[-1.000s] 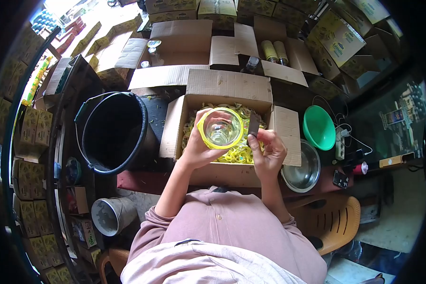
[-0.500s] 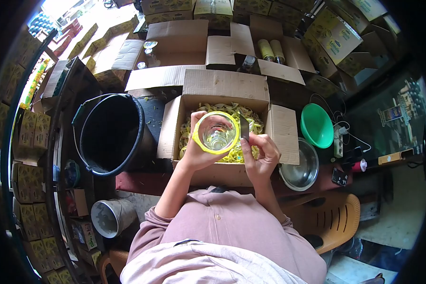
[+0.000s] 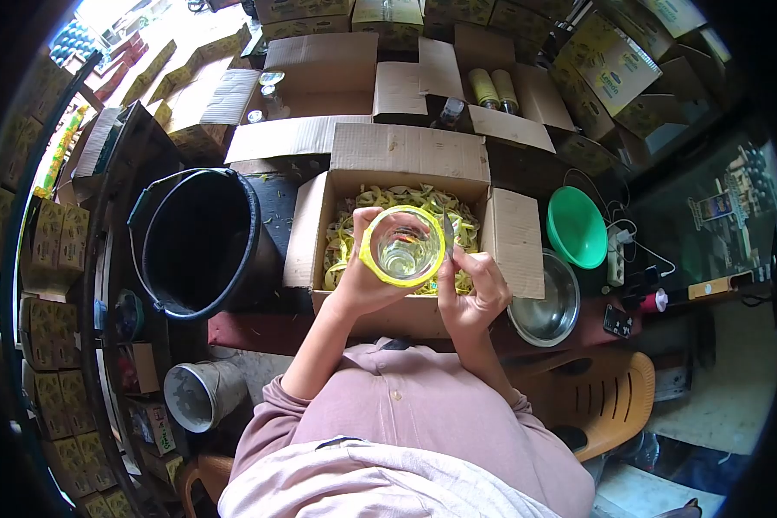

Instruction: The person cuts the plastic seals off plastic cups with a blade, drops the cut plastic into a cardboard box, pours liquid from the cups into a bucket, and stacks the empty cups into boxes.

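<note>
My left hand (image 3: pixel 354 289) is wrapped round a clear glass jar (image 3: pixel 400 250), its mouth tilted up toward me. A bright yellow band runs round the rim of the jar. In my right hand (image 3: pixel 475 295) a small knife (image 3: pixel 448 235) is pinched, blade pointing away from me, at the right edge of the yellow rim. Whether the blade touches the band I cannot tell. Below both hands stands an open cardboard box (image 3: pixel 410 154) holding a heap of yellow strips (image 3: pixel 344 237).
To the left stands a large black bucket (image 3: pixel 255 250), with a white pail (image 3: pixel 220 393) below it. At the right are a green bowl (image 3: pixel 577 226), a metal bowl (image 3: pixel 548 302) and a power strip (image 3: pixel 615 261). Open cartons with bottles (image 3: pixel 483 89) line the back.
The jar has shifted slightly right and down, closer to the knife. The blade now shows narrower, turned more edge-on beside the rim. Both hands keep their holds.
</note>
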Demonstrator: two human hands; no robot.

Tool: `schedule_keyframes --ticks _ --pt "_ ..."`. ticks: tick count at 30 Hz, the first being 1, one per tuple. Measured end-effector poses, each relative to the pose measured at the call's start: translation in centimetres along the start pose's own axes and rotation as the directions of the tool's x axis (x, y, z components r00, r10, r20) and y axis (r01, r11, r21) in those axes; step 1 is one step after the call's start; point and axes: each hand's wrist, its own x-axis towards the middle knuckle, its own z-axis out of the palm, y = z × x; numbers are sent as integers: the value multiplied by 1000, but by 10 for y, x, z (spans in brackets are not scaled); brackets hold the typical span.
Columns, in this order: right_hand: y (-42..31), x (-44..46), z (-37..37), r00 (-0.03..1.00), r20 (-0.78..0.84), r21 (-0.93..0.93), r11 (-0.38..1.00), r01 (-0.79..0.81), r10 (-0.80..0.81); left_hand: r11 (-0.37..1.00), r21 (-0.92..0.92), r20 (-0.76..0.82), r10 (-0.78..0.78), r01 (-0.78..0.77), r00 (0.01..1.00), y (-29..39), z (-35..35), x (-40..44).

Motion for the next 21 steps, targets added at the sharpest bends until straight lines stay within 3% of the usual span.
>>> schedule_keyframes --ticks 2,5,11,14,17,21 --pt "3 1 1 1000 -12 -2 1000 -1 1 999 -41 10 -23 23 1000 -1 1 -1" --pt "6 3 1 1000 -6 59 998 -6 7 997 81 61 3 -8 998 0 -1 -1" --pt "8 7 -2 999 43 45 999 1 -3 999 21 37 33 -33 999 7 -3 -1" --pt "11 11 -1 999 35 70 997 29 -32 996 49 156 68 -76 985 5 -8 -1" --pt "13 12 -4 997 70 107 994 15 -23 985 -171 111 56 -36 992 0 -6 -1" --pt "14 13 -5 996 84 126 992 21 -32 955 -296 212 48 17 976 -16 -7 -3"
